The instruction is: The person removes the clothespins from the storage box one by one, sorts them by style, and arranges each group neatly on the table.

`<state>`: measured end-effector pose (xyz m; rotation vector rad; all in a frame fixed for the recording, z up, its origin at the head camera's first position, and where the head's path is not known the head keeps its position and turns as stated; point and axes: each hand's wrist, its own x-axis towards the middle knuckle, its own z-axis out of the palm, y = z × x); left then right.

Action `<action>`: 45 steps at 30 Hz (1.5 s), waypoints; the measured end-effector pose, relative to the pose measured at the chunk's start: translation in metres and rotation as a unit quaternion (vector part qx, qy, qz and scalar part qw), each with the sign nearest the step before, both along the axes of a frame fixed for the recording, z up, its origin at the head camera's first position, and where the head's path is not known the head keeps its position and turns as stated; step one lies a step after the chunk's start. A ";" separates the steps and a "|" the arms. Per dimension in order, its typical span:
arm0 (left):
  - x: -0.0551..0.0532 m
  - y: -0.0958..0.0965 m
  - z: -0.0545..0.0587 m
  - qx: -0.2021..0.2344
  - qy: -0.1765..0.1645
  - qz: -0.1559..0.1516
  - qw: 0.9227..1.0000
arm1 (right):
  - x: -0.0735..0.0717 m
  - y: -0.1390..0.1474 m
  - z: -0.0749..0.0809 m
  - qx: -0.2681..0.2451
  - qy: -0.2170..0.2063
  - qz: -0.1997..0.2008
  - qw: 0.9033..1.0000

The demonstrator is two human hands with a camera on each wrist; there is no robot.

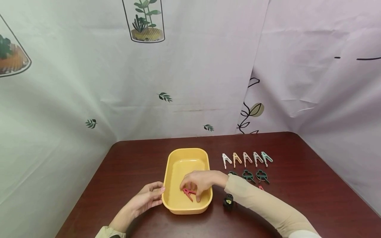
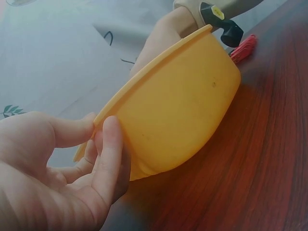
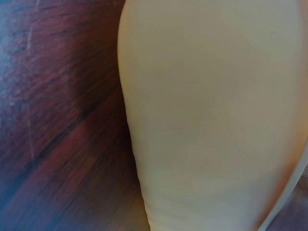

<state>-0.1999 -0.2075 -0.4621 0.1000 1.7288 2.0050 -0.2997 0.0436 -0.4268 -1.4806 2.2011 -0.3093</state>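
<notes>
A yellow plastic basin [image 1: 187, 211] stands on the table. My left hand [image 1: 146, 200] grips its left rim, with thumb and fingers pinching the edge in the left wrist view, where the basin's outer wall [image 2: 178, 101] shows. My right hand [image 1: 199, 181] reaches down inside the basin around a red clothespin [image 1: 187, 191]. Its fingers touch or nearly touch one end of the clothespin, while the thumb stands apart on the other side. The right wrist view holds only the beige sleeve [image 3: 211, 115] and some tabletop, so the right hand is hidden there.
Right of the basin, several pale clothespins [image 1: 245, 158] lie in a row. Below them are dark green round clips [image 1: 248, 176], one partly hidden by the right arm, and a red clothespin [image 1: 261, 187]. A small black camera [image 1: 228, 201] sits at the right sleeve. Curtains [image 1: 190, 82] surround the table.
</notes>
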 end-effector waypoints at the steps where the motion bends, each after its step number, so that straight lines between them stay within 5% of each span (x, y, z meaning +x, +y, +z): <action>1: 0.000 0.000 0.000 0.000 0.000 0.000 1.000 | 0.000 0.000 -0.001 -0.001 -0.002 0.000 1.000; 12: -0.001 0.002 -0.002 0.003 0.008 -0.007 1.000 | 0.003 0.002 0.004 0.017 -0.037 0.007 0.999; 25: -0.003 0.001 0.000 0.002 0.021 -0.021 1.000 | 0.002 0.001 -0.003 -0.030 0.020 -0.009 0.999; 45: 0.000 0.003 0.001 0.019 0.045 -0.057 0.997 | 0.000 0.001 -0.004 -0.026 0.028 0.007 0.999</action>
